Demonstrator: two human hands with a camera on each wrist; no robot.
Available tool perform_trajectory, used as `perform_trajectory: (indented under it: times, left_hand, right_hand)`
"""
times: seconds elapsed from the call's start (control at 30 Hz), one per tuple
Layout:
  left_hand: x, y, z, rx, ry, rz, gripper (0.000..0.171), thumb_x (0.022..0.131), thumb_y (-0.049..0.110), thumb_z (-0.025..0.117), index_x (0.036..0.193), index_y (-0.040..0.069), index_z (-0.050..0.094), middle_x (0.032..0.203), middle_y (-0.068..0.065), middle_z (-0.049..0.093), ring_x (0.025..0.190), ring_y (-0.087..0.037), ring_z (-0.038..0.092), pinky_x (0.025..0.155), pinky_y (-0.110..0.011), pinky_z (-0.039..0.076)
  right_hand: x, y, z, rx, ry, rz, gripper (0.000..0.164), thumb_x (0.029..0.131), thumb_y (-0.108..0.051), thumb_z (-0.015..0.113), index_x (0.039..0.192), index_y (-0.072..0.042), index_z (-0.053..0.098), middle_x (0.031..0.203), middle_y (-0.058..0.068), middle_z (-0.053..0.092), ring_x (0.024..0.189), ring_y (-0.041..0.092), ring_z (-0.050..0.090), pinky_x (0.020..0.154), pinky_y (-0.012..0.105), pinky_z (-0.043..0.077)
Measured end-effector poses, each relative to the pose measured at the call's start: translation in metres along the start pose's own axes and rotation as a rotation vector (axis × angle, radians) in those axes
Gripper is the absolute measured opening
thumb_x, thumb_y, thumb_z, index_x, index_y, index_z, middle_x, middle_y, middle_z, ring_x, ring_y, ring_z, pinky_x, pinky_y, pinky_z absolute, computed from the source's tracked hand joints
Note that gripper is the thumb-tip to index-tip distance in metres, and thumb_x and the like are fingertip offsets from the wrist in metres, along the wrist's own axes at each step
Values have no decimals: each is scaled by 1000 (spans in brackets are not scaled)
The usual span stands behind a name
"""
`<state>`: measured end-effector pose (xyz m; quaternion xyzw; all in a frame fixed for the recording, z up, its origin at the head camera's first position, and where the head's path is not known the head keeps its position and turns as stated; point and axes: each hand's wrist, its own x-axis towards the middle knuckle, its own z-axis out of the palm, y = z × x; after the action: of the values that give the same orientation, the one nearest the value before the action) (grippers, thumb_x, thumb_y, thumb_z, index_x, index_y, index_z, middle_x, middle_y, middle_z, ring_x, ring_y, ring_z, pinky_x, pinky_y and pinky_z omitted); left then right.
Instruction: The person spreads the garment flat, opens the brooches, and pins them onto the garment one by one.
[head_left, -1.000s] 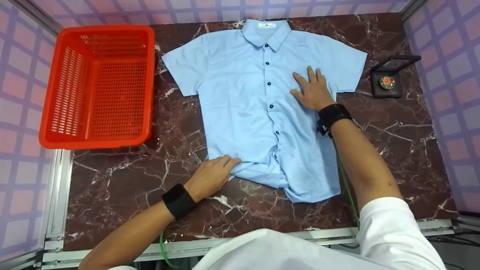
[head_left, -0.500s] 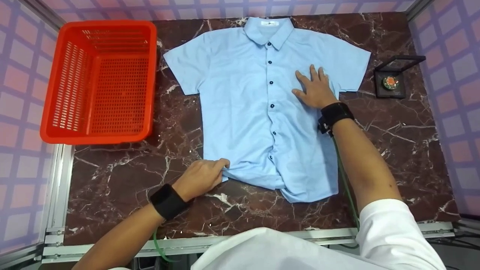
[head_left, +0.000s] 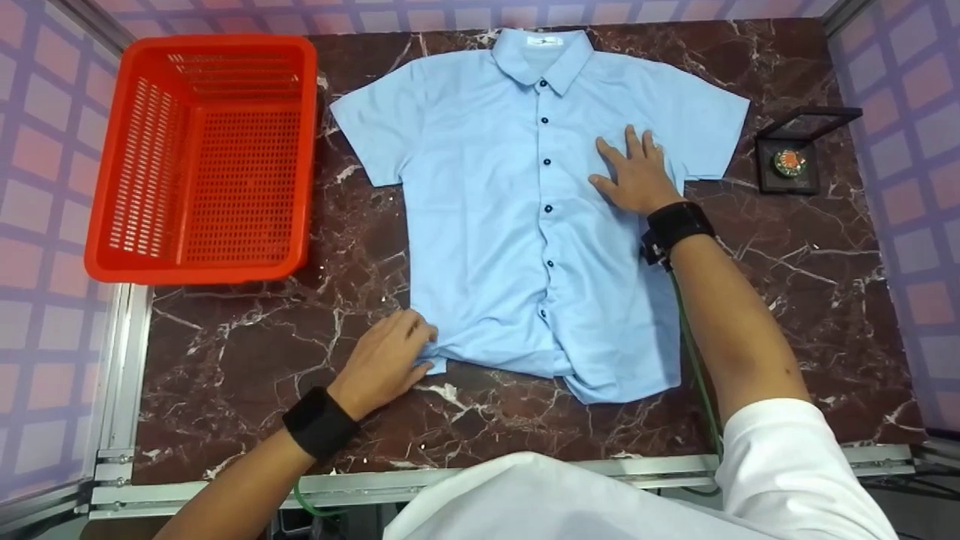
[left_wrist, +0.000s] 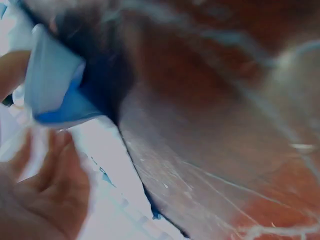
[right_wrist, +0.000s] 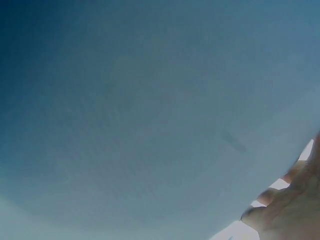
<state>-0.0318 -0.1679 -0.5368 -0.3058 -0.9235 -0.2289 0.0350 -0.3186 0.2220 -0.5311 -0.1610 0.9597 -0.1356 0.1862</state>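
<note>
A light blue short-sleeved button shirt [head_left: 480, 195] lies front up, collar away from the person, its lower part wrinkled and the hem partly turned under. At the hem's left corner, my left hand [head_left: 382, 360] has its fingers over the cloth and its thumb spread apart from them. The left wrist view shows a raised flap of the shirt [left_wrist: 52, 75] between the thumb and loosely bent fingers [left_wrist: 60, 175]. My right hand [head_left: 637, 176] rests spread and flat on the shirt's right chest. Pale blue cloth fills most of the right wrist view, with fingers [right_wrist: 270, 197] at its lower right.
A red plastic basket [head_left: 199, 274] stands at the left of the dark marbled table [head_left: 247, 375]. On the right, a small black case [head_left: 806, 124] stands open with a round green-and-orange piece [head_left: 789, 163] inside. A green cable [head_left: 694, 352] runs beside the right forearm.
My left hand has moved left along the hem, drawing the lower left corner outward, and its thumb has parted from the fingers. My right hand has stayed on the chest.
</note>
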Motion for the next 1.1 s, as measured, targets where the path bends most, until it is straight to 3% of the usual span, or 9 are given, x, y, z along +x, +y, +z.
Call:
perform_trajectory:
  times: [0.13, 0.3, 0.43, 0.6, 0.83, 0.97, 1.1]
  left_hand:
    - [-6, 0, 6, 41, 18, 138, 11, 84, 12, 78, 91, 11, 70, 113, -9, 61, 98, -27, 58, 78, -39, 47]
    - [-12, -4, 13, 69, -30, 131, 32, 82, 32, 83, 101, 8, 77, 130, -12, 60, 114, -28, 58, 88, -42, 47]
    - [-13, -7, 13, 53, -35, 155, 19, 86, 18, 79, 101, 6, 78, 125, -11, 64, 111, -27, 60, 88, -41, 49]
    - [-15, -14, 6, -47, -46, 185, 10, 78, 6, 68, 84, 9, 76, 123, -11, 64, 113, -27, 59, 93, -43, 47]
    - [-29, -18, -7, -200, -133, 109, 15, 68, 7, 65, 72, 22, 69, 144, -9, 52, 136, -27, 43, 112, -50, 31]
    - [-35, -17, -13, -367, -272, 38, 20, 70, 8, 69, 71, 28, 70, 149, -2, 49, 141, -26, 37, 115, -54, 24]
    - [-41, -19, -17, -508, -391, -33, 27, 72, 4, 71, 73, 31, 73, 145, 3, 54, 141, -26, 38, 115, -59, 21]
  right_hand:
    - [0, 0, 1, -5, 1, 2, 72, 104, -52, 42, 162, -17, 19, 164, 28, -6, 147, 52, -13, 116, 65, -6]
    - [0, 1, 1, -5, -6, 0, 73, 104, -53, 41, 163, -17, 19, 164, 28, -7, 147, 52, -14, 116, 65, -7]
    - [1, 1, 2, 0, -8, 2, 73, 103, -54, 42, 163, -17, 19, 165, 27, -7, 147, 51, -14, 116, 65, -7]
    - [2, 4, 0, 1, -6, 0, 73, 103, -55, 42, 163, -18, 19, 165, 27, -8, 148, 51, -15, 116, 65, -7]
    - [7, 6, -1, 11, -6, -5, 73, 103, -54, 42, 162, -17, 19, 164, 28, -8, 147, 51, -16, 116, 64, -8]
    - [9, 7, -2, 10, -9, 1, 73, 103, -55, 40, 163, -18, 18, 164, 27, -9, 147, 49, -17, 116, 63, -9]
    - [10, 8, -3, 12, -14, 4, 74, 103, -57, 38, 163, -20, 16, 164, 26, -11, 147, 48, -18, 116, 62, -10]
